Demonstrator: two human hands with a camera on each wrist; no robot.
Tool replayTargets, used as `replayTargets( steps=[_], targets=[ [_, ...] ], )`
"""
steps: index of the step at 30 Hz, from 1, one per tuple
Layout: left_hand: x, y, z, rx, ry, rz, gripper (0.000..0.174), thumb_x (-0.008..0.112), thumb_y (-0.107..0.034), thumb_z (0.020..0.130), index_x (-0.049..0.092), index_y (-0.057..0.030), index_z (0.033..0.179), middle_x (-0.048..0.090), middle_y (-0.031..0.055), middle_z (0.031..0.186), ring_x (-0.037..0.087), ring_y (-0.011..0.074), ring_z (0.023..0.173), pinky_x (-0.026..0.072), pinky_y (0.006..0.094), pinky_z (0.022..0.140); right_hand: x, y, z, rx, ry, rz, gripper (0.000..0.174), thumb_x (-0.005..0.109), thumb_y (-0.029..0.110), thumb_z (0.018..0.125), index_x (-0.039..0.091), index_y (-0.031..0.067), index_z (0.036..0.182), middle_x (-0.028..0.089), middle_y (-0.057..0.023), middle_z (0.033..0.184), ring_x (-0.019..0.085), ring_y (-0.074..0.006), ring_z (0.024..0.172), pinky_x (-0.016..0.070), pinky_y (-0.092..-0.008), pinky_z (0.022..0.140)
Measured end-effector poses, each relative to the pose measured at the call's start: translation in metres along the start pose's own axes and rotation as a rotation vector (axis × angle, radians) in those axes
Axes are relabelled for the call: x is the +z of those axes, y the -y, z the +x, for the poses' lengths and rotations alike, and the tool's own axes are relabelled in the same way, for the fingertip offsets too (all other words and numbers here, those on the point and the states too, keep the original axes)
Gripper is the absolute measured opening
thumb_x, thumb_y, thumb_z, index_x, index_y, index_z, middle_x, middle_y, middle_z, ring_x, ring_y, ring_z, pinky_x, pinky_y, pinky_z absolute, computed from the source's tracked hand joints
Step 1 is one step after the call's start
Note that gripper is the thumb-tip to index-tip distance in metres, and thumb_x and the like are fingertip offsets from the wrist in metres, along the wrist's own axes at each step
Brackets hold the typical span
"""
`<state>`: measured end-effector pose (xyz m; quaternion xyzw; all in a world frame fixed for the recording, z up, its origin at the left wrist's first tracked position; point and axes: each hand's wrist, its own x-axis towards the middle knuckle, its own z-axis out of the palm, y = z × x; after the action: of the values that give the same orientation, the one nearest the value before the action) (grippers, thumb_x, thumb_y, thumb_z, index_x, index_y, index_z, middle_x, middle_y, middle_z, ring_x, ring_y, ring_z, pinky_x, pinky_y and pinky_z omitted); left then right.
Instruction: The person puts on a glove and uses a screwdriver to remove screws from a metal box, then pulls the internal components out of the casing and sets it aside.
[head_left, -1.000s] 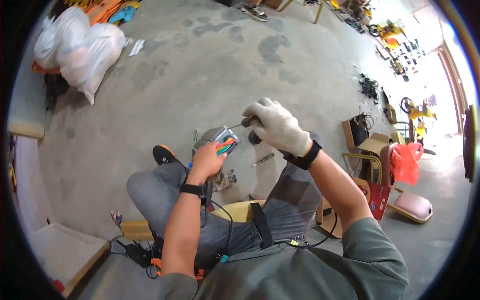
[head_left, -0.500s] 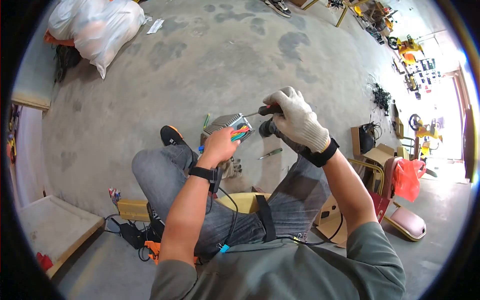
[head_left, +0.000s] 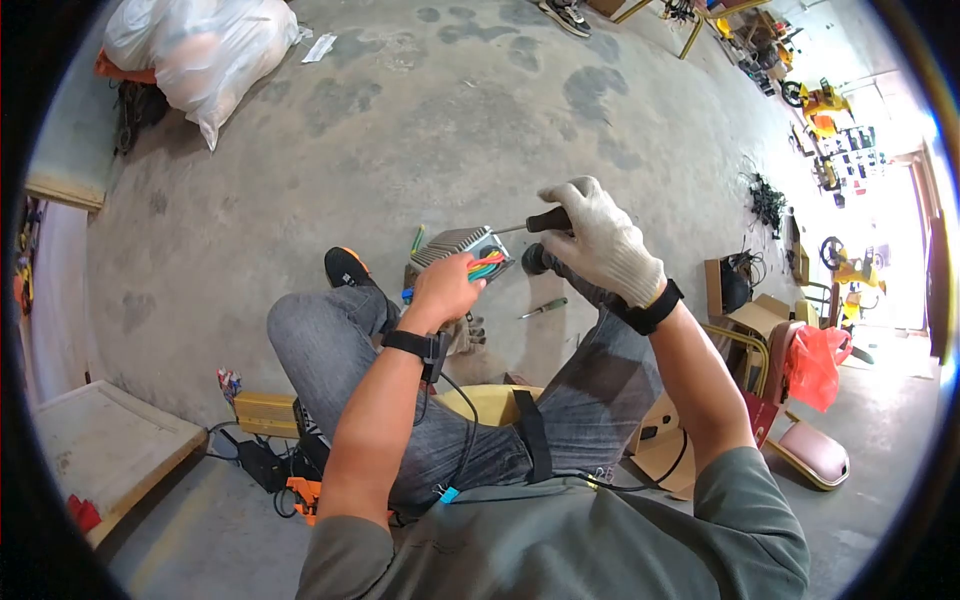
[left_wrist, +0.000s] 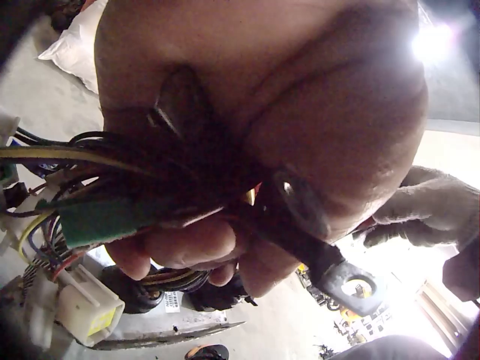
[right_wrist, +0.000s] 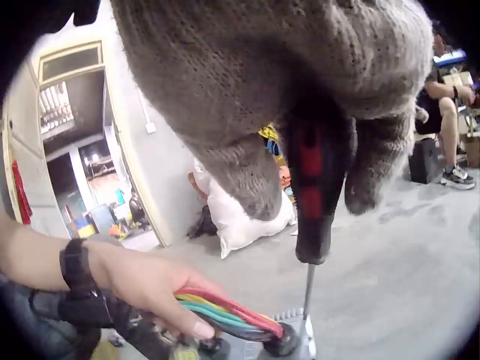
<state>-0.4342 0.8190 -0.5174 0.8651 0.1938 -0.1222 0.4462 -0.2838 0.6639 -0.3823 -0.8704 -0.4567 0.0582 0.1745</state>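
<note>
The bare left hand (head_left: 447,292) grips a bundle of coloured wires (head_left: 486,265) beside the end of a finned metal box (head_left: 455,246). In the left wrist view its fingers curl round dark wires (left_wrist: 75,157), with a green sleeve (left_wrist: 97,221), a ring terminal (left_wrist: 352,287) and a white connector (left_wrist: 90,307) near them. The gloved right hand (head_left: 598,240) holds a black and red screwdriver (right_wrist: 313,180) by its handle. Its shaft reaches the wire end of the box; whether the tip sits in a screw cannot be told.
Another screwdriver (head_left: 543,308) lies on the floor (head_left: 450,130) between the legs. Gloves (head_left: 466,334) lie under the left forearm. Cardboard boxes (head_left: 762,312) and a red bag (head_left: 816,362) stand at the right, white sacks (head_left: 215,60) at the upper left. Another person's leg shows in the right wrist view.
The head view has shifted, so the scene sits differently in it. The left hand keeps its hold on the wires, and the right hand still holds the screwdriver at the box's end.
</note>
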Motion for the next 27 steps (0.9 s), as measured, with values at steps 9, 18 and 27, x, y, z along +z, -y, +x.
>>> replayTargets(
  steps=[9,18,27],
  targets=[
    [-0.002,-0.002,-0.001,-0.016,0.007,0.009,0.034,0.072,-0.028,0.085,0.066,-0.004,0.108,0.07,0.0208,0.1,0.065,0.041,0.097,0.0509,0.0503,0.083,-0.011,-0.013,0.002,0.001,0.099,0.113,0.026,0.063,0.015,0.086,0.065,0.0073,0.111,0.064,-0.0145,0.107,0.064,-0.034,0.101,0.052,-0.0411,0.087],
    [-0.001,-0.003,-0.001,-0.02,0.001,0.001,0.033,0.072,-0.027,0.085,0.067,-0.0041,0.109,0.07,0.0207,0.101,0.065,0.0407,0.098,0.0511,0.05,0.083,0.013,-0.049,-0.015,0.647,-0.154,0.835,0.027,0.062,0.02,0.095,0.064,-0.0028,0.111,0.065,-0.0085,0.083,0.066,-0.0178,0.072,0.0537,-0.0315,0.067],
    [-0.002,-0.003,-0.001,-0.026,0.007,-0.012,0.032,0.073,-0.026,0.085,0.068,-0.0052,0.108,0.071,0.0215,0.098,0.066,0.042,0.096,0.0513,0.0509,0.083,0.085,-0.05,0.005,0.707,0.35,1.174,0.024,0.07,0.015,0.081,0.06,0.0009,0.097,0.059,-0.005,0.072,0.058,-0.0136,0.059,0.0476,-0.0304,0.054]
  ],
)
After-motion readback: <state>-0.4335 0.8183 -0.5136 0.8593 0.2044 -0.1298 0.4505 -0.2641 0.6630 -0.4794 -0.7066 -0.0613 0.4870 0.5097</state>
